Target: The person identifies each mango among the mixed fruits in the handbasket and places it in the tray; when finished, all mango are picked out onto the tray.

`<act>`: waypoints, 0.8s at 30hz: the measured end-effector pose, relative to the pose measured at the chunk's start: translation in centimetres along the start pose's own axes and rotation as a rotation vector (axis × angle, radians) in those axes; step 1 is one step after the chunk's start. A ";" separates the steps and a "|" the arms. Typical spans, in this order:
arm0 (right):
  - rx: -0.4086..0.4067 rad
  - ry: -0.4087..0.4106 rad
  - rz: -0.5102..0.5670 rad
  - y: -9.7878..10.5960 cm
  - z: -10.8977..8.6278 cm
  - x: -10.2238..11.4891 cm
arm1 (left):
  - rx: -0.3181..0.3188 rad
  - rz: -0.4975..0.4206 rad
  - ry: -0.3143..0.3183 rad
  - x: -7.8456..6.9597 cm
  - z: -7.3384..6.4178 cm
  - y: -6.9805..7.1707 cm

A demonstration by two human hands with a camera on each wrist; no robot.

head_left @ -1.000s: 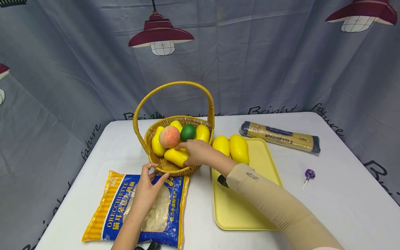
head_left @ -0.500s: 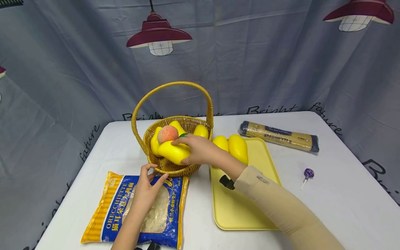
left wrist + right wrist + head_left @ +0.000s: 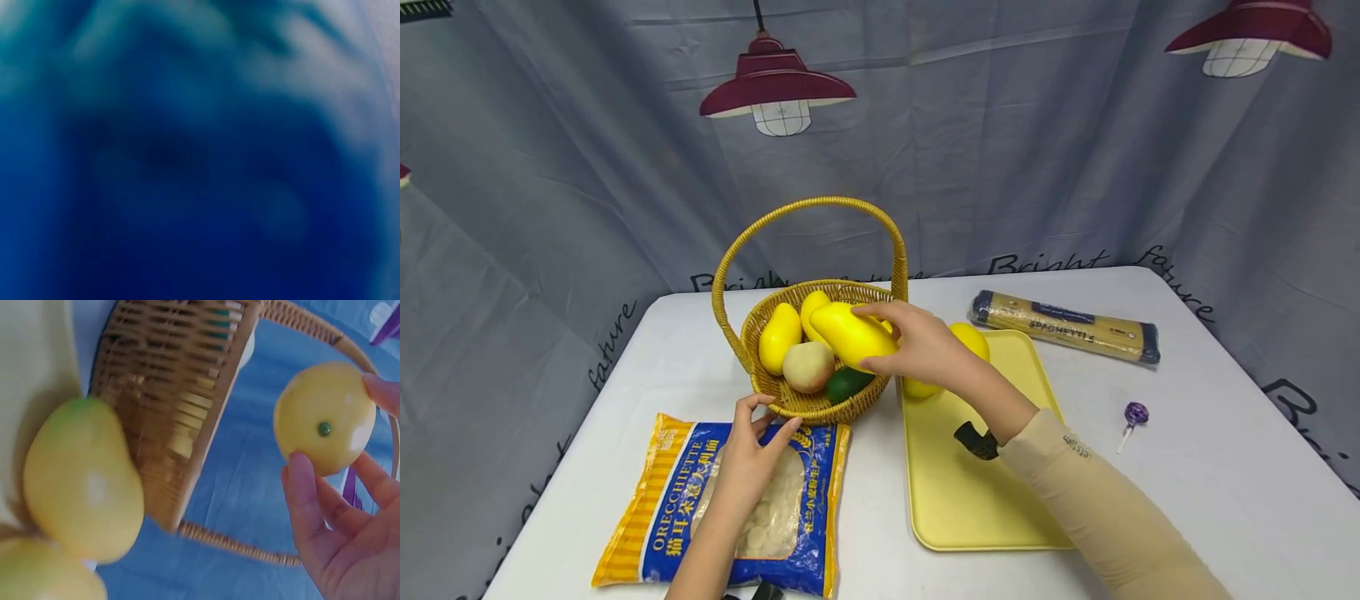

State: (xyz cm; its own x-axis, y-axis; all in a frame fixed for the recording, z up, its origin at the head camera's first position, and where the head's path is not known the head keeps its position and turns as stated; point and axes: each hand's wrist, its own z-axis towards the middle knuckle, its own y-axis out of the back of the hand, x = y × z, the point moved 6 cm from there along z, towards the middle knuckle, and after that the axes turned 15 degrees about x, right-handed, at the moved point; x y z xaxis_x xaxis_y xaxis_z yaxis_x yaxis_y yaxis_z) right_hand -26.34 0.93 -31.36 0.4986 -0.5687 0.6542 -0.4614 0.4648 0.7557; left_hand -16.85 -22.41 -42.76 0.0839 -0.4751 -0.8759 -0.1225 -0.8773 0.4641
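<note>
My right hand (image 3: 917,346) holds a yellow mango (image 3: 850,335) above the right side of a wicker basket (image 3: 867,407). In the right wrist view, the thumb and fingers pinch this mango (image 3: 325,419) end-on. Inside the basket lie more mangoes (image 3: 780,337), a peach (image 3: 808,367) and a dark green fruit (image 3: 848,383). My left hand (image 3: 754,450) grips the basket's front rim between thumb and fingers, its forearm crossing a bag of orecchiette (image 3: 662,508). The left wrist view is too blurred to read.
Right of the basket is a yellow tray (image 3: 970,517) with mangoes (image 3: 970,340) at its far left corner. A spaghetti pack (image 3: 1067,327) lies behind it, and a purple lollipop (image 3: 1137,413) to its right. The basket's tall handle (image 3: 808,202) arches over the fruit.
My right hand has lifted the mango from the front of the basket, up and to the right. The peach and green fruit have rolled forward in the basket. The left hand stays at the rim.
</note>
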 end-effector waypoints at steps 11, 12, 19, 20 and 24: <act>-0.109 -0.133 0.056 3.8 -4.7 -4.3 | 0.003 0.009 0.000 0.0 0.0 0.0; -0.118 -0.148 0.072 4.1 -5.2 -4.8 | 0.003 0.009 0.001 0.0 0.0 0.0; -0.211 -0.266 0.103 6.1 -8.6 -8.4 | -0.004 0.013 0.006 0.0 -0.1 0.0; -0.225 -0.284 0.105 6.3 -9.1 -8.9 | -0.003 0.010 0.005 -0.1 -0.1 0.0; -0.246 -0.372 0.103 6.6 -10.9 -11.1 | 0.007 -0.001 0.006 -0.1 -0.1 -0.1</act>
State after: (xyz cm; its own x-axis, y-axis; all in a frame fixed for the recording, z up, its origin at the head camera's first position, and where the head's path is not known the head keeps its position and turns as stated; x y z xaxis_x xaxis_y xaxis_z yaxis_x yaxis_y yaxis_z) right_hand -26.88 17.70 -33.32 0.1407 -0.6950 0.7051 -0.2844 0.6538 0.7012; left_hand -16.74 -22.27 -42.69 0.0902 -0.4748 -0.8755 -0.1289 -0.8772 0.4624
